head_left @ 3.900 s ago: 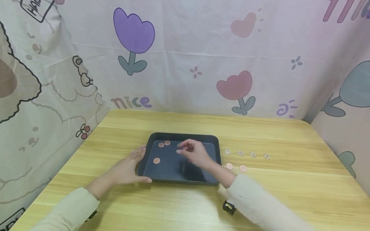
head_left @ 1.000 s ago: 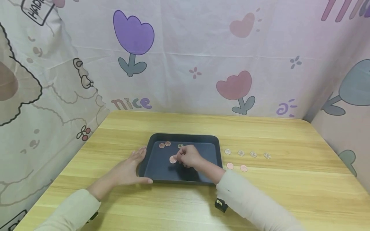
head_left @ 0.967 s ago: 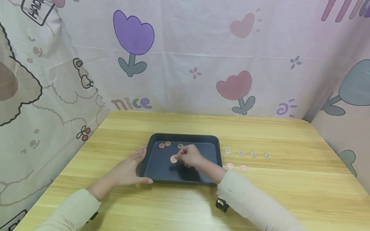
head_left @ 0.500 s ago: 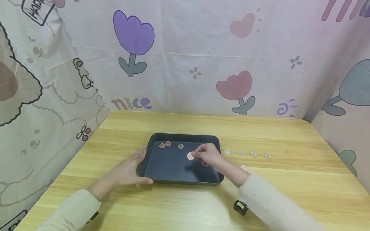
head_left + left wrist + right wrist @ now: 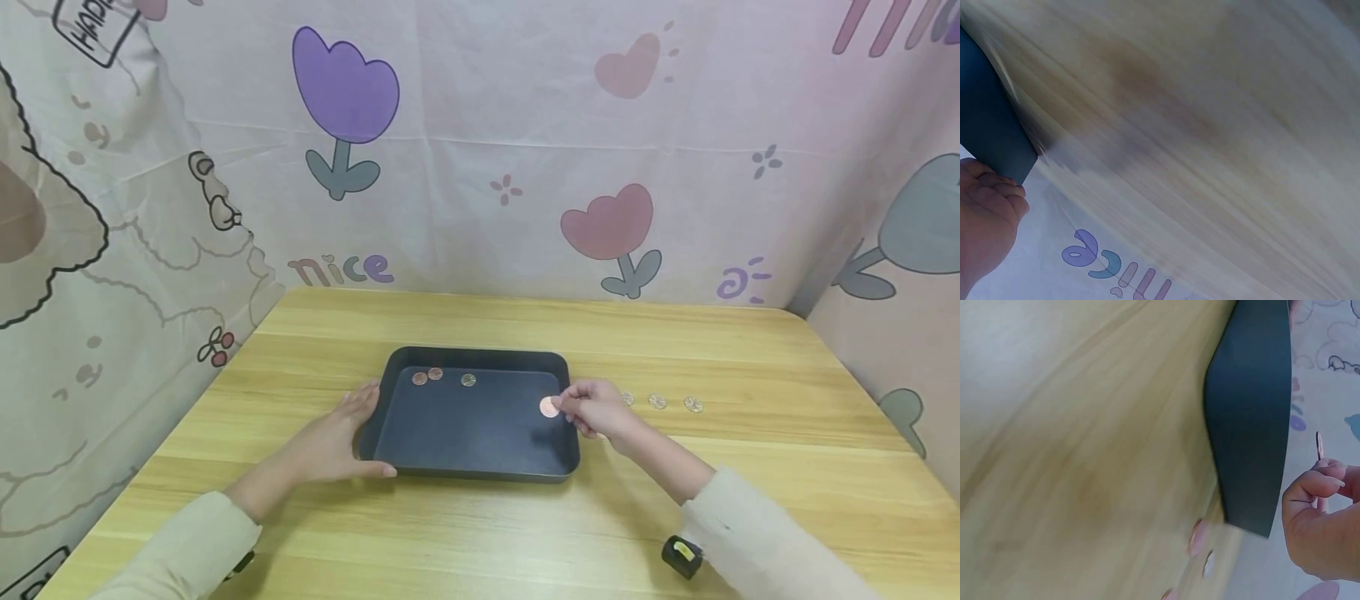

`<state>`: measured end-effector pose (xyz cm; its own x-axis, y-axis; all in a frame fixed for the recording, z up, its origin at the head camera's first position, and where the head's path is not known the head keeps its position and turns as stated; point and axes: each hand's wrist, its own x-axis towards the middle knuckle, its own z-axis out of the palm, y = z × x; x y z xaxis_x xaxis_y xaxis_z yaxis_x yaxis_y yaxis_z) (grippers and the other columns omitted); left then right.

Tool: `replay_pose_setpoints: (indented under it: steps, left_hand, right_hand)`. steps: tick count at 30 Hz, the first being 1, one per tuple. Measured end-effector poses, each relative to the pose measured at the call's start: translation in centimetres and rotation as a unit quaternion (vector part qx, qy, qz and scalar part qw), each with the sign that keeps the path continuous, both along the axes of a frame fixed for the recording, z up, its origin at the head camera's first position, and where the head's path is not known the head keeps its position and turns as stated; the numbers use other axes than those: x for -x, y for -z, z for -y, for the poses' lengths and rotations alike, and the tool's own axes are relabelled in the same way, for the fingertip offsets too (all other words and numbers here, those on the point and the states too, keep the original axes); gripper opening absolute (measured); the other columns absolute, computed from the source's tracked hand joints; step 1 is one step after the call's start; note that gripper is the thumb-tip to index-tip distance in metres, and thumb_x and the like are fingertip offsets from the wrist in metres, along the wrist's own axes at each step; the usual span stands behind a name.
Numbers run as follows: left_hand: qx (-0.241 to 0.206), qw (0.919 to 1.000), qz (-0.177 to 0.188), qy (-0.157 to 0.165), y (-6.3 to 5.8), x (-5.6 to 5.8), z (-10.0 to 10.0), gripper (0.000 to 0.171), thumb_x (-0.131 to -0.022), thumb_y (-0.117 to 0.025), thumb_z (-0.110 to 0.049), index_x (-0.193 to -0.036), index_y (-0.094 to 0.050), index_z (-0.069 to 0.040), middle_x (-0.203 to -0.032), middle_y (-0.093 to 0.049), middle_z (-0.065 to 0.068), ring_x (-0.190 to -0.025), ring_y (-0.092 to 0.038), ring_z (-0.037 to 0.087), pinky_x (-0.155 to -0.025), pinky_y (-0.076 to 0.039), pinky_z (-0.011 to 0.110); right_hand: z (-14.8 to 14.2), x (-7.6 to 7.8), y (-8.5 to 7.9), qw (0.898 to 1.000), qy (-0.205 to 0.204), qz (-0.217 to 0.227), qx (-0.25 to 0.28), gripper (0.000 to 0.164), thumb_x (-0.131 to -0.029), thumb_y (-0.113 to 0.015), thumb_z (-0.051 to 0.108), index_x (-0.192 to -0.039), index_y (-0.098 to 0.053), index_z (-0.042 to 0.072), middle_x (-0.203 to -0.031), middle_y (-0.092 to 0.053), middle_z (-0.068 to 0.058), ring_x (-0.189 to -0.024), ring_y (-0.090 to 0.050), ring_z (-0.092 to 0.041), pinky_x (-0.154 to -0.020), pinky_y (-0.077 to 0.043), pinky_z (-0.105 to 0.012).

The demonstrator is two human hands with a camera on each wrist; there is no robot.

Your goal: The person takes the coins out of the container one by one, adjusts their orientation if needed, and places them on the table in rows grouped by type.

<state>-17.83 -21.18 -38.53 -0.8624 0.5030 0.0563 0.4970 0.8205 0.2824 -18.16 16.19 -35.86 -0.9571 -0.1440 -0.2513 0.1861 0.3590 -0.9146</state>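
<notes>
In the head view, my right hand (image 5: 600,410) pinches a copper-coloured coin (image 5: 550,407) between thumb and index finger, over the right end of a dark baking tray (image 5: 480,475). The right wrist view shows that coin (image 5: 1319,445) edge-on, standing up from the fingertips above the tray's wall (image 5: 1250,419). My left hand (image 5: 330,437) rests against the tray's left side, fingers fairly straight along the wall and thumb by the front edge. Inside the tray lie two copper-coloured coins (image 5: 420,378) at the back left and a yellowish coin (image 5: 468,380) beside them.
Right of the tray, silvery coins (image 5: 657,402) lie in a row on the wooden table (image 5: 480,533), partly behind my right hand. The right wrist view shows copper-coloured coins (image 5: 1197,537) and a silvery coin (image 5: 1209,564) there. A printed cloth (image 5: 480,100) hangs behind.
The copper-coloured coin from the tray's left part was picked up by my right hand and carried rightward to the tray's right wall. My left hand and the tray have stayed about the same.
</notes>
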Motion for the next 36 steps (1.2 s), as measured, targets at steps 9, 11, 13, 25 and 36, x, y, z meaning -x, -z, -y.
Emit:
replay_pose_setpoints:
  steps: [9,11,13,25,36]
  left_hand:
    - [0.003,1.0000,0.003,-0.005,-0.1,-0.1,0.0,0.117,-0.064,-0.066,-0.070,-0.140,-0.028,0.010,-0.150,-0.024,0.024,-0.137,-0.025,0.043,-0.111,-0.027,0.055]
    - [0.004,1.0000,0.003,-0.006,-0.1,-0.1,0.0,0.117,-0.064,-0.066,-0.071,-0.140,-0.028,0.010,-0.150,-0.024,0.024,-0.137,-0.025,0.043,-0.111,-0.027,0.055]
    - [0.004,1.0000,0.004,-0.007,0.0,-0.1,0.0,0.118,-0.064,-0.065,-0.071,-0.140,-0.028,0.010,-0.150,-0.024,0.024,-0.137,-0.025,0.043,-0.111,-0.027,0.055]
    - [0.004,1.0000,-0.003,-0.002,0.0,-0.1,-0.1,0.118,-0.064,-0.065,-0.071,-0.139,-0.029,0.011,-0.150,-0.024,0.024,-0.137,-0.026,0.041,-0.113,-0.025,0.053]
    - [0.002,1.0000,-0.006,-0.003,0.1,0.0,0.0,0.118,-0.064,-0.066,-0.071,-0.140,-0.028,0.011,-0.151,-0.024,0.023,-0.138,-0.025,0.041,-0.112,-0.025,0.053]
  right_hand:
    - [-3.3,-0.8,0.4,1.000,0.001,0.002,-0.015,0.018,-0.090,-0.056,0.014,-0.087,-0.057,-0.004,-0.055,-0.045,0.007,-0.044,-0.036,-0.002,-0.040,-0.028,-0.012]
    - [-4.0,-1.0,0.4,1.000,0.003,0.002,-0.023,0.018,-0.090,-0.055,0.014,-0.089,-0.058,-0.004,-0.056,-0.045,0.007,-0.045,-0.036,-0.002,-0.041,-0.028,-0.012]
    - [-4.7,-1.2,0.3,1.000,0.005,0.003,-0.027,0.019,-0.091,-0.055,0.015,-0.089,-0.059,-0.003,-0.058,-0.044,0.007,-0.046,-0.036,-0.002,-0.042,-0.028,-0.013]
    - [-10.0,-2.6,1.3,0.998,0.002,0.015,-0.058,0.020,-0.093,-0.052,0.018,-0.079,-0.055,0.005,-0.052,-0.041,0.010,-0.045,-0.035,-0.001,-0.042,-0.032,-0.013]
    - [-13.3,-3.5,2.6,0.991,0.012,0.033,-0.128,0.021,-0.093,-0.050,0.016,-0.083,-0.057,-0.001,-0.055,-0.044,0.008,-0.046,-0.038,-0.002,-0.043,-0.036,-0.013]
